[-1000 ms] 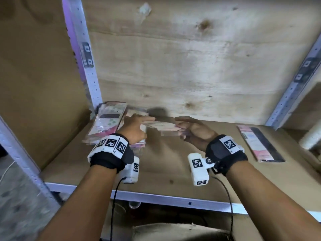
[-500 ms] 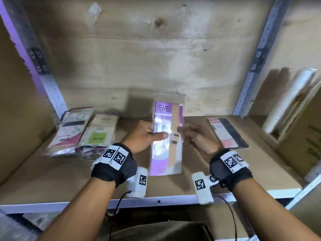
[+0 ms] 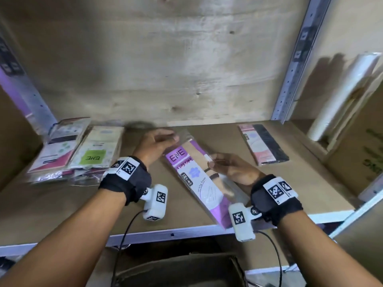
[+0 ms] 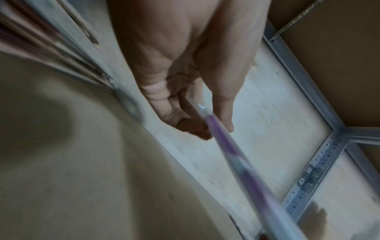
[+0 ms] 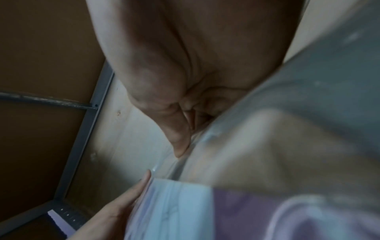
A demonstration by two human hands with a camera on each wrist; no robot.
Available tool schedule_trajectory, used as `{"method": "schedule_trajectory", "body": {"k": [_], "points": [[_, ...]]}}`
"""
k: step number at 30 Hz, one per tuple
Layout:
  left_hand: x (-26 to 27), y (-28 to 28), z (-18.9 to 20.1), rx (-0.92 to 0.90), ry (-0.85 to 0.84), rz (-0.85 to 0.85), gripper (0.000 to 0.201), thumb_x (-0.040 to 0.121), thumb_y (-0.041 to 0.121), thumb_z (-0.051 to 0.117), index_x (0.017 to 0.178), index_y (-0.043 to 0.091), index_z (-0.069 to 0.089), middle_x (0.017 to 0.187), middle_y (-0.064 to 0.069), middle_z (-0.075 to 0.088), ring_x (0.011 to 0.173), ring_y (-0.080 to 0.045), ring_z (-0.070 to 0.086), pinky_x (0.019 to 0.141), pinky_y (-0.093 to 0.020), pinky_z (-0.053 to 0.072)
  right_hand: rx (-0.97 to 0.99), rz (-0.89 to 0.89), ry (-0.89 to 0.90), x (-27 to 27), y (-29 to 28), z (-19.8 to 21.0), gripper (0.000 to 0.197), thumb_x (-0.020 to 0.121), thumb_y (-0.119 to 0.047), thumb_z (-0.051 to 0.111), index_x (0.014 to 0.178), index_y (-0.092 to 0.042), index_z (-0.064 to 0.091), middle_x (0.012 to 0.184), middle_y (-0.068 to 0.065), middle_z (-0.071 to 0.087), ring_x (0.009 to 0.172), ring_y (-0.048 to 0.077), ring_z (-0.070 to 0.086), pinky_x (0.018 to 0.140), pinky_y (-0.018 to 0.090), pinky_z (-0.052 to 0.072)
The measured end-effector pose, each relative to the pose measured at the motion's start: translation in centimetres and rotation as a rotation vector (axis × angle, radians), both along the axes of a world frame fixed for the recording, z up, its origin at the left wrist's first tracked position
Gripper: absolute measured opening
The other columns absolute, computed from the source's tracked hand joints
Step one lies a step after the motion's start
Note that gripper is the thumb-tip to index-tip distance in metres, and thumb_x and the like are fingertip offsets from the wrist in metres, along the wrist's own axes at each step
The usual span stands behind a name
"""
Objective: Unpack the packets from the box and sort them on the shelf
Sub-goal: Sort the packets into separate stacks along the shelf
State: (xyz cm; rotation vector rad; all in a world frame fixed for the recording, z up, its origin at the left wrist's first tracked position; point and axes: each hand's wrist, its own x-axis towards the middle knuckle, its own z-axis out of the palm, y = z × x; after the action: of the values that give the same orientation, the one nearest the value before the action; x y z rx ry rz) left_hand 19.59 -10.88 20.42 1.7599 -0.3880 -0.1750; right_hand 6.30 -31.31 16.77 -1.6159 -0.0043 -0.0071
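A wooden shelf (image 3: pixel 62 204) seen from above, described left to right. At far left, a stack of flat stocking packets (image 3: pixel 68 154) lies against the back corner, one showing a green ENE label. Just right of it, the left hand (image 3: pixel 157 145) reaches over the top end of a purple ENE stocking packet (image 3: pixel 199 183), fingers loosely extended with the clear top edge between thumb and fingers; whether that grip is pinching firmly is hard to tell through the blur. The packet slants across mid-shelf, its lower end jutting past the front edge. The right hand (image 3: pixel 232 170) pinches the packet's right edge. Further right lies a pink-and-black packet (image 3: pixel 263 146). The cardboard box (image 3: pixel 176 270) sits below the shelf. The step appears to be placing this purple packet; next it needs a spot of its own, apart from the other designs.
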Motion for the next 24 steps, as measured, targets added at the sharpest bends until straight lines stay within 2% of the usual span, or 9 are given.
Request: {"method": "schedule_trajectory", "body": {"k": [2, 4, 7, 10, 12, 15, 19, 23, 24], "points": [[0.8, 0.4, -0.4, 0.013, -0.032, -0.028, 0.024, 0.085, 0.017, 0.074, 0.1, -0.002, 0.072, 0.062, 0.001, 0.067, 0.047, -0.005, 0.053, 0.048, -0.017, 0.042, -0.005, 0.026, 0.015, -0.1, -0.1, 0.2, 0.018, 0.098, 0.004, 0.049, 0.111, 0.011, 0.06, 0.102, 0.022, 0.066, 0.094, 0.032, 0.062, 0.089, 0.043, 0.053], [1.3, 0.6, -0.9, 0.063, -0.094, -0.047, 0.021, 0.086, 0.022, 0.074, 0.083, 0.001, 0.072, 0.05, 0.005, 0.06, 0.041, -0.006, 0.046, 0.047, -0.018, 0.037, -0.009, 0.01, 0.015, -0.2, -0.1, 0.6, 0.022, 0.097, 0.002, 0.052, 0.113, 0.015, 0.058, 0.105, 0.024, 0.064, 0.097, 0.033, 0.06, 0.096, 0.049, 0.048], [2.0, 0.3, -1.5, 0.208, -0.222, 0.042, 0.026, 0.088, 0.029, 0.068, 0.068, 0.012, 0.068, 0.059, 0.001, 0.064, 0.055, -0.014, 0.053, 0.058, -0.025, 0.04, -0.024, -0.012, 0.013, -0.5, 0.4, 1.2, 0.025, 0.093, -0.005, 0.063, 0.113, 0.009, 0.063, 0.103, 0.017, 0.069, 0.093, 0.023, 0.066, 0.089, 0.035, 0.054], [2.1, 0.2, -1.5, 0.274, -0.313, 0.134, 0.034, 0.087, 0.032, 0.061, 0.057, 0.017, 0.058, 0.049, 0.012, 0.059, 0.049, -0.003, 0.053, 0.05, -0.018, 0.04, 0.028, -0.001, 0.034, -0.6, 0.8, 1.2, 0.032, 0.087, 0.007, 0.065, 0.118, 0.015, 0.057, 0.101, 0.02, 0.068, 0.085, 0.02, 0.067, 0.073, 0.026, 0.056], [2.1, 0.6, -1.2, 0.287, -0.351, 0.124, 0.047, 0.09, 0.045, 0.06, 0.053, 0.018, 0.055, 0.042, 0.014, 0.055, 0.039, 0.003, 0.046, 0.042, -0.01, 0.034, 0.006, 0.0, 0.055, -0.6, 0.9, 1.3, 0.036, 0.087, 0.011, 0.064, 0.12, 0.018, 0.054, 0.107, 0.029, 0.066, 0.089, 0.028, 0.064, 0.074, 0.029, 0.058], [2.1, 1.5, -0.9, 0.3, -0.284, 0.064, 0.06, 0.088, 0.064, 0.054, 0.052, 0.016, 0.054, 0.039, 0.007, 0.05, 0.035, -0.005, 0.043, 0.046, -0.02, 0.038, -0.035, 0.03, 0.072, -0.7, 0.9, 1.7, 0.039, 0.086, 0.01, 0.064, 0.124, 0.016, 0.053, 0.116, 0.035, 0.063, 0.095, 0.031, 0.062, 0.084, 0.036, 0.056], [2.3, 2.3, -1.1, 0.329, -0.218, -0.012, 0.06, 0.089, 0.06, 0.056, 0.048, 0.017, 0.056, 0.038, 0.006, 0.049, 0.036, -0.007, 0.043, 0.051, -0.022, 0.037, -0.065, 0.036, 0.098, -0.9, 0.8, 1.6, 0.042, 0.085, 0.008, 0.067, 0.124, 0.013, 0.053, 0.113, 0.034, 0.065, 0.096, 0.033, 0.063, 0.09, 0.044, 0.053], [2.2, 2.9, -1.2, 0.381, -0.184, -0.129, 0.047, 0.094, 0.048, 0.058, 0.05, 0.033, 0.066, 0.038, 0.007, 0.049, 0.035, -0.005, 0.041, 0.047, -0.02, 0.034, -0.091, 0.022, 0.104, -1.1, 0.9, 1.6, 0.044, 0.083, 0.004, 0.071, 0.122, 0.012, 0.054, 0.112, 0.039, 0.064, 0.099, 0.039, 0.062, 0.095, 0.054, 0.049], [2.2, 3.0, -1.2, 0.372, -0.175, -0.138, 0.047, 0.095, 0.045, 0.057, 0.051, 0.031, 0.066, 0.037, 0.007, 0.048, 0.034, -0.005, 0.04, 0.046, -0.02, 0.033, -0.095, 0.021, 0.101, -1.1, 1.0, 1.7, 0.044, 0.083, 0.004, 0.071, 0.122, 0.011, 0.054, 0.112, 0.039, 0.063, 0.099, 0.041, 0.062, 0.096, 0.056, 0.048]]}}
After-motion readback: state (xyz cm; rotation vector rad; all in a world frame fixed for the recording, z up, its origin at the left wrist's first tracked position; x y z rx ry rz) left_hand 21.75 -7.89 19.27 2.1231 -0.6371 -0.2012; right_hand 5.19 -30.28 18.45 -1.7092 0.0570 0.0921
